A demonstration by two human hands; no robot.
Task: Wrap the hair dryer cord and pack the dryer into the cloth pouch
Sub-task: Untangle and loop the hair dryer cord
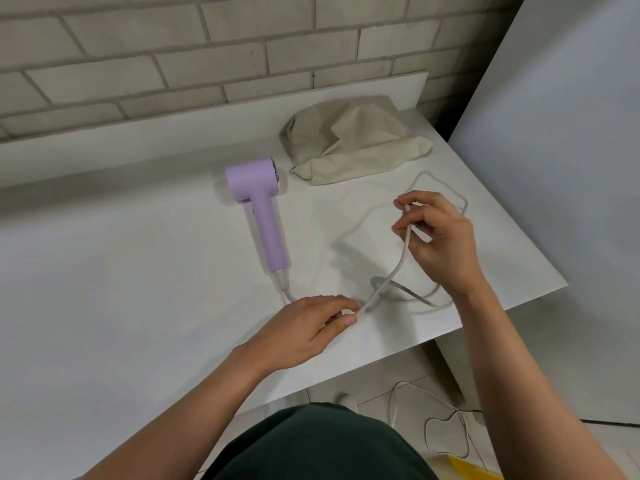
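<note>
Both hands (pixel 304 327) (pixel 438 237) pinch the white cord (pixel 403 252) beside the lilac dryer (pixel 258 199), pouch (pixel 353 140) behind.

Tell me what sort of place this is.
Likely an indoor workroom or makeshift setup: a plain white table against a white brick wall, and a tiled floor with a loose cable lying on it.

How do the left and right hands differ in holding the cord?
The left hand rests on the table, pinching the cord near the hair dryer; the right hand pinches it farther along, apparently raised. The left hand shows its back, the right hand its curled fingers. Both pinch one cord.
</note>
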